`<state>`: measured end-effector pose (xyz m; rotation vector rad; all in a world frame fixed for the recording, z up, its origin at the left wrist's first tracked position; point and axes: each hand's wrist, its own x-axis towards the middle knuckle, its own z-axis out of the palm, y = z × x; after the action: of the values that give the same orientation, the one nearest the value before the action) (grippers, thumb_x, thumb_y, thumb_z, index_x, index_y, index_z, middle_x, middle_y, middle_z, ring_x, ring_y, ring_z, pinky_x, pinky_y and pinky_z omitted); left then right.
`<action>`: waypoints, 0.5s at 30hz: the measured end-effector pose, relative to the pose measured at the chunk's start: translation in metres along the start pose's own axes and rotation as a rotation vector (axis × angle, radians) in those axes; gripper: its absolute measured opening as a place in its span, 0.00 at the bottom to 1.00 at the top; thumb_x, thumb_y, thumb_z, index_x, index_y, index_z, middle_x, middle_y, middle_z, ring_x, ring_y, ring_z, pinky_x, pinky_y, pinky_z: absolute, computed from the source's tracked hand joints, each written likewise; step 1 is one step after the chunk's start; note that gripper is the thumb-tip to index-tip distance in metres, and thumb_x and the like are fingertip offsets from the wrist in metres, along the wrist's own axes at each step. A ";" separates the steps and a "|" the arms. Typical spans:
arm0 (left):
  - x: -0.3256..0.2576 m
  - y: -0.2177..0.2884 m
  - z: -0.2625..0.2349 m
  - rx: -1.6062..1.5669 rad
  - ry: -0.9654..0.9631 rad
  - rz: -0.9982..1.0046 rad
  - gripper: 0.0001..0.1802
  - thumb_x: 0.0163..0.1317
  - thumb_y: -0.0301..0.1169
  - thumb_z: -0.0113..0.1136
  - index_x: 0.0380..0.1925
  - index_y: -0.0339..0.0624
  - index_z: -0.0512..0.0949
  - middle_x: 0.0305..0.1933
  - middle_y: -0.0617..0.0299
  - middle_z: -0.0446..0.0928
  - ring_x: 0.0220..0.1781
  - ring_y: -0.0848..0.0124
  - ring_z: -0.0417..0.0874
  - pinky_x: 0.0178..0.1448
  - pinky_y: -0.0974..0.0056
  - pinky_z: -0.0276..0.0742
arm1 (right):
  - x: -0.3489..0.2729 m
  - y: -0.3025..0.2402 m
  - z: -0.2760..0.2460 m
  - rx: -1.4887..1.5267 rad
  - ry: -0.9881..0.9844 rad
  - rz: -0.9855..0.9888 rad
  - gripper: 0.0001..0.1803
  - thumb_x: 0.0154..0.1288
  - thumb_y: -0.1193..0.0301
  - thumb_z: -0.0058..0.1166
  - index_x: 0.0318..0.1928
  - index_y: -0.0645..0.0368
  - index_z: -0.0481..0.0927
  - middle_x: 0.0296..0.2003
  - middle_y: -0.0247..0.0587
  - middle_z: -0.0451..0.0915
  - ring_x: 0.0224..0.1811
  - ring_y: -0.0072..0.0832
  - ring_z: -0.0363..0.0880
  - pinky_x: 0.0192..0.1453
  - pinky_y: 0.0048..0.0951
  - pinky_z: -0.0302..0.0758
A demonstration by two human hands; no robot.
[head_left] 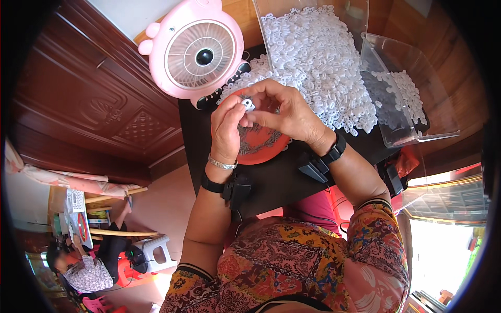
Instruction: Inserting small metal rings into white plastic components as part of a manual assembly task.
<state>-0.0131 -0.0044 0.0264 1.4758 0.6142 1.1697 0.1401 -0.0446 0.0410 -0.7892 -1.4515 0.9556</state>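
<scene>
On the black table (276,187) lies a heap of white pieces (323,68); nearer sits an orange plate (257,160); over it the left hand (228,125) pinches one small white piece (248,105); the right hand (292,112) curls beside it, its own grip unclear; the piece looks light, stiff, perhaps slippery, best taken by its edges.

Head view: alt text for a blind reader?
A person's left hand pinches a small white piece, the right hand close to it, over a round orange tray of grey bits on a dark table. Beyond, white pieces heap in and around a large clear bin, between a pink animal-shaped fan at left and a smaller clear bin at right.
</scene>
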 end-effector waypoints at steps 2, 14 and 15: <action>0.000 0.003 0.001 0.008 0.008 -0.011 0.13 0.60 0.34 0.47 0.22 0.36 0.70 0.20 0.66 0.66 0.22 0.78 0.67 0.27 0.72 0.65 | 0.001 -0.001 0.000 -0.185 0.021 -0.128 0.12 0.53 0.77 0.63 0.39 0.63 0.79 0.24 0.36 0.78 0.26 0.19 0.77 0.31 0.20 0.73; -0.002 -0.008 -0.004 -0.127 -0.083 -0.052 0.13 0.65 0.32 0.45 0.29 0.33 0.73 0.23 0.65 0.67 0.23 0.76 0.67 0.30 0.70 0.68 | -0.002 0.000 0.000 -0.386 0.017 -0.248 0.16 0.51 0.74 0.65 0.42 0.62 0.79 0.24 0.40 0.78 0.23 0.24 0.80 0.27 0.24 0.74; -0.003 -0.008 -0.004 -0.120 -0.083 -0.050 0.13 0.65 0.32 0.45 0.28 0.33 0.72 0.23 0.64 0.67 0.23 0.76 0.67 0.30 0.70 0.68 | -0.002 0.000 0.000 -0.407 0.018 -0.267 0.16 0.51 0.74 0.65 0.42 0.62 0.79 0.24 0.40 0.78 0.23 0.24 0.80 0.27 0.23 0.74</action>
<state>-0.0162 -0.0029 0.0180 1.3927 0.5128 1.0830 0.1407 -0.0462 0.0404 -0.8643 -1.7120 0.4540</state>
